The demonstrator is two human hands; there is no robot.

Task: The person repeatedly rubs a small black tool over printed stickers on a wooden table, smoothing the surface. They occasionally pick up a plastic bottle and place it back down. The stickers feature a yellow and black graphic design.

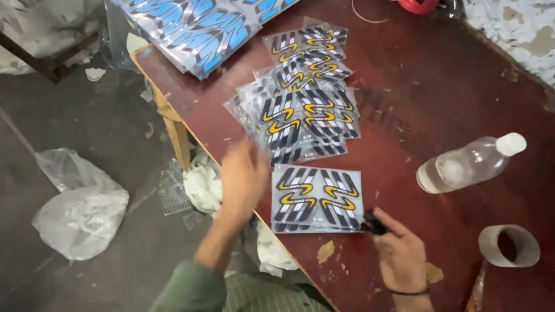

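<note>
- Dark red worktop stands over a grey concrete floor littered with plastic bags; a paint-flecked white wall borders its far edge.
- Single bagged yellow-and-black sticker sheet lies flat at the near-left edge of the worktop, just below a fanned stack of matching sheets.
- Left hand sits at the left edge beside the stack; motion blur means the state of its fingers cannot be told.
- Right hand has its fingers pinched narrow on a small black object touching the sheet's lower right corner.
- Handling judgement: the sheet looks light, thin and flexible, with a slippery film sleeve; take hold at a corner or edge.
- Blue sticker packs at the far-left corner are cut off by the frame.
- The black object is too small to identify.
- Clear plastic bottle lies on its side; tape roll lies near the right edge.
</note>
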